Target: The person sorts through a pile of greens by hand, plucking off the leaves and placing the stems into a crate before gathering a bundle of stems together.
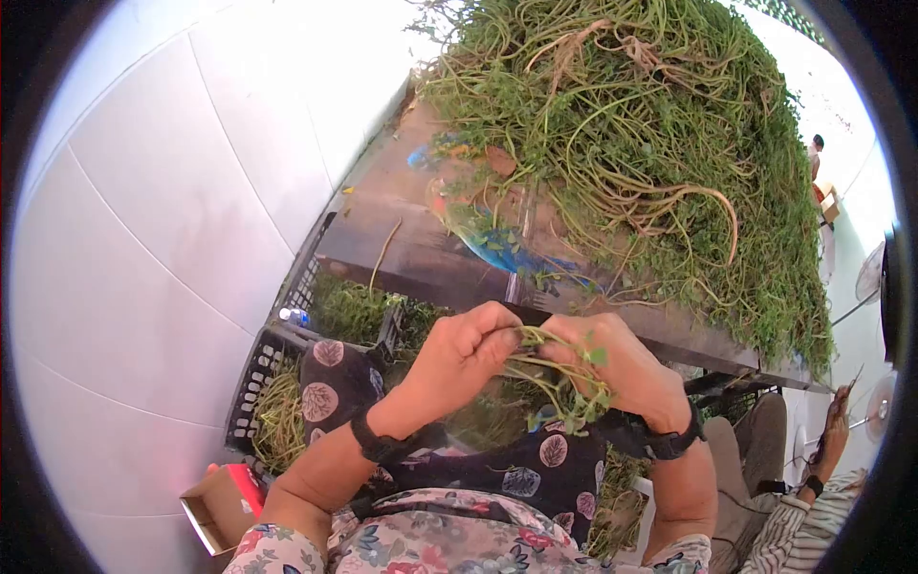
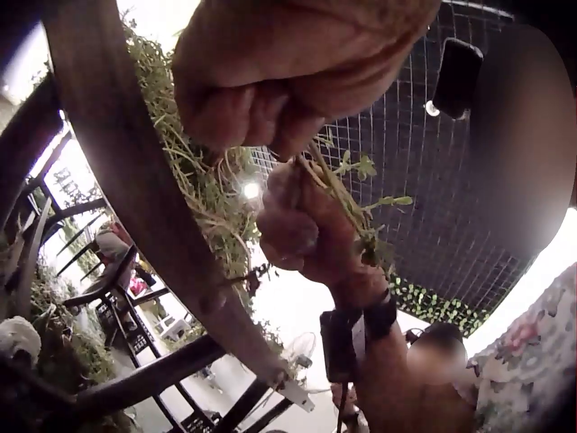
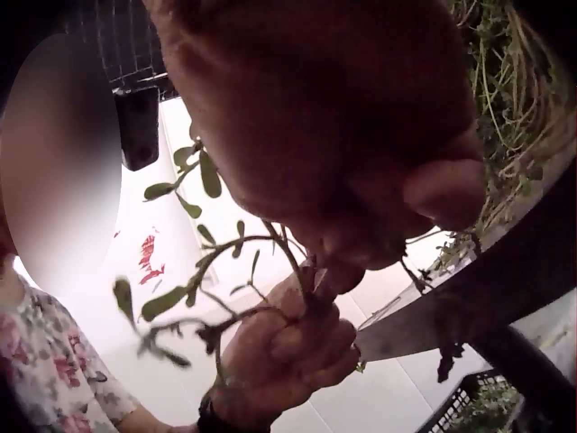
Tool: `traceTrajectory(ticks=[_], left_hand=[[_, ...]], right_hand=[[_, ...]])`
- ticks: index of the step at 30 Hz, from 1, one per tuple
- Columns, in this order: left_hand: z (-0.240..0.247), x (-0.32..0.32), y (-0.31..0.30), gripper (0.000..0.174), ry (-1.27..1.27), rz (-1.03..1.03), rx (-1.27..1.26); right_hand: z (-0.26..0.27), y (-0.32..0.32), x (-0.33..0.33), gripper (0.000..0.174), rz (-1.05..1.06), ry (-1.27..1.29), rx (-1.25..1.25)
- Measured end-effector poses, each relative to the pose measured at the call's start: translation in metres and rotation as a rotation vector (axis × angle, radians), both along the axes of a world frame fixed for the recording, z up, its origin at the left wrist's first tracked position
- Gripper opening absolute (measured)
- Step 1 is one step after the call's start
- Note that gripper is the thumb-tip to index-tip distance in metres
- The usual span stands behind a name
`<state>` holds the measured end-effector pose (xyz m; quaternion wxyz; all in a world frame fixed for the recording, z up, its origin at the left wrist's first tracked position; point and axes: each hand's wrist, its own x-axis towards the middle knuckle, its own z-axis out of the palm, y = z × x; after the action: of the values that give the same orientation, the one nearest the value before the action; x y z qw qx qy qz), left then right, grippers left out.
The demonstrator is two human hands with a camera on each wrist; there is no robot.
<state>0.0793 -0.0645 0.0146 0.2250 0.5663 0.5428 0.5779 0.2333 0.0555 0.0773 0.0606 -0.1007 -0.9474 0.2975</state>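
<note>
In the head view both hands meet over the lap, just in front of the table edge, with leafy green stems [image 1: 564, 383] between them. My left hand [image 1: 461, 352] has its fingers curled and pinches the stems at their left end. My right hand [image 1: 617, 368] grips the same stems close by, its fingertips near the left ones. Small rounded leaves on the sprig [image 3: 207, 298] hang free below the hands in the right wrist view. From the left wrist view, the stems [image 2: 338, 194] run from the left fingers down past the right hand.
A big heap of tangled green plants [image 1: 650, 143] covers much of the table [image 1: 402, 172]. Black crates [image 1: 251, 383] with greens stand below at left, near an open cardboard box [image 1: 215, 507]. Another person's arm [image 1: 830, 440] shows at right. A white wall [image 1: 172, 239] borders the left.
</note>
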Motion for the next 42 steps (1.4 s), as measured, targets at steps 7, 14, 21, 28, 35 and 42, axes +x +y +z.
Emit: traceTrajectory(ticks=[7,14,21,28,35,42], left_hand=[[0.004,0.003,-0.02,0.015,0.025,-0.088,-0.167],[0.003,-0.011,-0.022,0.025,-0.22,-0.149,-0.29],[-0.003,0.003,-0.016,0.029,-0.138,-0.2,-0.307],[0.005,0.007,-0.018,0.016,-0.03,-0.207,-0.387],[-0.002,0.005,-0.023,0.017,-0.018,-0.156,-0.374],[-0.014,0.016,-0.015,0.012,0.189,-0.003,-0.24]], right_hand=[[-0.003,0.018,0.033,0.009,-0.071,-0.087,0.522],[0.011,0.024,0.06,0.011,-0.5,0.17,-0.66],[-0.008,0.0,0.04,0.023,-0.334,0.14,-0.991],[-0.022,0.004,0.032,0.02,-0.467,0.256,-0.382],[-0.034,0.026,0.067,0.015,-0.622,0.721,-1.244],[-0.034,-0.008,0.054,0.013,-0.445,0.234,-1.099]])
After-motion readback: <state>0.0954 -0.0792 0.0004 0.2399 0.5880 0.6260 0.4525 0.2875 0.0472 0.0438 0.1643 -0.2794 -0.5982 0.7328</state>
